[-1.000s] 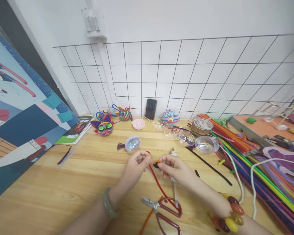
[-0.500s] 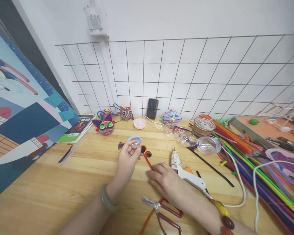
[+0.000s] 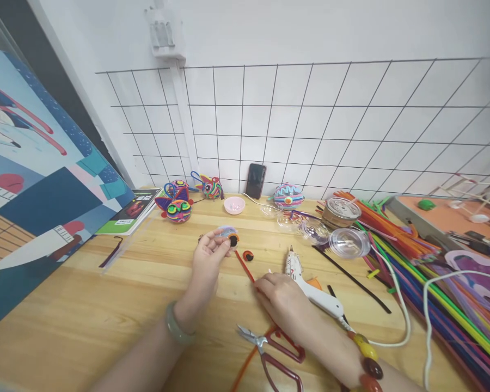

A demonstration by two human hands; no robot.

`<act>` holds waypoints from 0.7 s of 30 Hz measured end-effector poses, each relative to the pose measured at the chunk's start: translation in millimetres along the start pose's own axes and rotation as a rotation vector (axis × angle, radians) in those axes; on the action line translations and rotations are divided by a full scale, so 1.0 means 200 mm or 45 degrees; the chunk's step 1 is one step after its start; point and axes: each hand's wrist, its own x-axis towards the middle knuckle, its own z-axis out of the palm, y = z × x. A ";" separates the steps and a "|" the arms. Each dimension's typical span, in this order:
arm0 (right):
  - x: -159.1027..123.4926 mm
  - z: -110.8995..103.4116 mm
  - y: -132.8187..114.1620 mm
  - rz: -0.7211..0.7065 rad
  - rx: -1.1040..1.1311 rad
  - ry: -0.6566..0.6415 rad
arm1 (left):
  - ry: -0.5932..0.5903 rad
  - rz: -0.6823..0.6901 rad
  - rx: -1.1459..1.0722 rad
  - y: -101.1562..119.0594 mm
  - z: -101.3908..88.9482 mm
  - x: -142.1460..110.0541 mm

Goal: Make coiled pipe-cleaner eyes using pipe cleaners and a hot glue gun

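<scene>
In the head view my left hand (image 3: 207,258) is closed, thumb and fingers pinching a small black disc (image 3: 233,241) edged with orange pipe cleaner. From the disc an orange-red pipe cleaner (image 3: 245,268) runs down to my right hand (image 3: 282,298), whose fingers are closed on it low over the table. Beside the strand lies a second black disc ringed in orange (image 3: 248,256). Scissors with dark red handles (image 3: 261,342) rest partly under my right forearm, blades apart. A white glue gun (image 3: 320,298) is just right of that hand.
Pipe cleaner bundles (image 3: 424,305) fill the right side, near a white cord (image 3: 408,310). Clear plastic containers (image 3: 348,243) stand behind the glue gun. Colourful wrapped ornaments (image 3: 178,209), a pink dish (image 3: 234,206) and a phone (image 3: 256,181) line the back. A large picture board (image 3: 53,190) leans at left.
My left hand has shifted slightly left with the black disc, away from the second disc. The strand is drawn out between my hands, and my right hand has moved a little right.
</scene>
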 end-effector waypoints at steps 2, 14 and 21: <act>0.00 0.01 -0.01 0.035 0.023 -0.003 | 0.010 -0.008 -0.025 0.01 0.00 0.00; 0.01 -0.06 0.02 0.239 0.187 0.044 | 0.021 -0.028 -0.160 0.03 0.02 -0.02; -0.01 -0.02 -0.07 0.249 0.050 -0.082 | -0.020 -0.007 -0.081 0.00 0.02 -0.03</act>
